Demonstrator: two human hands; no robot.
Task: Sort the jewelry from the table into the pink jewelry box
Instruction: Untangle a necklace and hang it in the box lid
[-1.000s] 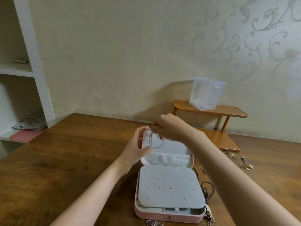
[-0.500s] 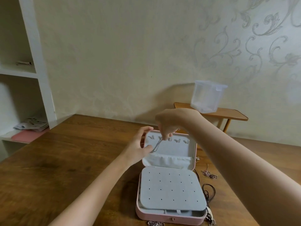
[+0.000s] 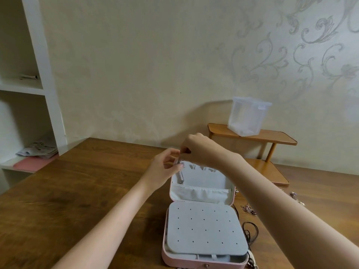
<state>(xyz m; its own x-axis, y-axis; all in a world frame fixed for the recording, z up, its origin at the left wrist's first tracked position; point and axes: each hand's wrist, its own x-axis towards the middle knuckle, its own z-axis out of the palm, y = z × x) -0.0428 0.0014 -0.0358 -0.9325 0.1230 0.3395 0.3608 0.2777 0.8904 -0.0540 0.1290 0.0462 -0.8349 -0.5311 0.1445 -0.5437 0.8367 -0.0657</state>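
Observation:
The pink jewelry box [image 3: 202, 264] lies open on the wooden table [image 3: 77, 191], its lid upright with a grey lining and small hooks along the top. A grey perforated pad [image 3: 206, 230] covers the base. A silver chain [image 3: 181, 175] hangs down inside the lid at its left end. My right hand [image 3: 200, 150] pinches the chain's top end at the lid's upper left corner. My left hand [image 3: 165, 167] pinches the chain just below, at the lid's left edge. More jewelry [image 3: 248, 208] and a dark cord [image 3: 250, 232] lie right of the box.
A two-tier wooden stand [image 3: 272, 136] at the back right carries a translucent plastic container [image 3: 246, 117]. White wall shelves [image 3: 29, 90] with papers stand at the left. A few small pieces [image 3: 295, 197] lie on the table beyond my right forearm.
Both hands stayed at the lid's upper left corner. The chain, held slanted between them half a second ago, now hangs straight down inside the lid, with my right hand slightly higher.

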